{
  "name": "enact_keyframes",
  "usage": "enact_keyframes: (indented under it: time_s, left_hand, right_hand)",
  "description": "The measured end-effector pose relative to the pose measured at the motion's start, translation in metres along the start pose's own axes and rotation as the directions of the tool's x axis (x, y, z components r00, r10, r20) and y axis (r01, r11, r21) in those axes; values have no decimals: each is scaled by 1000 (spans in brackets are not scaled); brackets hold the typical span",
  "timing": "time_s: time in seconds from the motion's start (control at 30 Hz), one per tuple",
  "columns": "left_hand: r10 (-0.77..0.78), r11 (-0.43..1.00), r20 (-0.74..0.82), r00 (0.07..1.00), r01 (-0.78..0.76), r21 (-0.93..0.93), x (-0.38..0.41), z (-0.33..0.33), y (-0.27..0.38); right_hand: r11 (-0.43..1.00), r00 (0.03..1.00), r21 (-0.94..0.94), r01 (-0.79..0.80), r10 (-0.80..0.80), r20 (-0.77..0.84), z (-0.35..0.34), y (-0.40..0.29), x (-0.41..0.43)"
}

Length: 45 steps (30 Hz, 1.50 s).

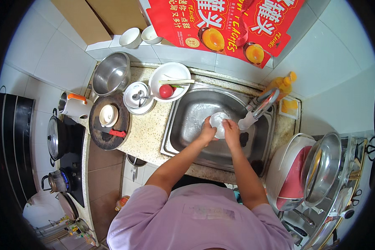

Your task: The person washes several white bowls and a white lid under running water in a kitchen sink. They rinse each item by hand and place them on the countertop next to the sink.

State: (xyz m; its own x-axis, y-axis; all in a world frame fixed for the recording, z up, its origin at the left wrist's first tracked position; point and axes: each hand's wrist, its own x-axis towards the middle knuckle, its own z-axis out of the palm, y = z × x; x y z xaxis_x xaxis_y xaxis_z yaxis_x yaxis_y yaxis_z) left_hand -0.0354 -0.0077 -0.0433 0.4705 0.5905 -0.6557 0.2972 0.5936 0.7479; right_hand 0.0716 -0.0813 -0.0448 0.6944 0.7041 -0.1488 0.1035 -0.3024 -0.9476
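Over the stainless steel sink (187, 115), a small white bowl (219, 122) is held between both hands, its open side facing up. My left hand (208, 131) grips the bowl's left rim, thumb on top. At the right side, my right hand (230, 130) has its fingers over the rim and partly inside, hiding that part of the bowl. The chrome faucet (265, 103) ends in a pale spout (247, 121) just right of the bowl. Beneath the right hand lies the dark sink drain (244, 139). Wet, shiny patches show on the basin floor.
Left of the sink are a white basin (156, 73) with a tomato (166, 91), stacked plates (140, 111), a steel pot (106, 79), and a round chopping board (97, 140) bearing bowls and a red-handled knife (117, 133). A rice cooker (287, 162) stands right; a pot (57, 181) sits over blue flame.
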Motion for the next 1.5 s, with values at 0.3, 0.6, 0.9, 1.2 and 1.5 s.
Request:
enact_keyframes:
  time_s: [0.3,0.6,0.9,1.2,1.5]
  left_hand:
    - [508,717,80,858,-472,512,18,24,-47]
    - [772,478,95,629,-672,566,21,36,13]
    - [668,427,267,694,-652,626,23,27,34]
    - [59,993,-310,949,-89,-83,48,-10,-8]
    - [-119,776,223,967,231,-587,-3,-26,21]
  right_hand:
    - [773,926,566,-285,376,-48,13,97,33]
    - [936,969,287,-203,235,-80,13,84,28]
    - [402,848,833,-381,512,141,-4,-8,6]
    - [59,755,883,-466,547,362,-1,-22,0]
    - [562,805,625,-542,560,194,-21,40,-1]
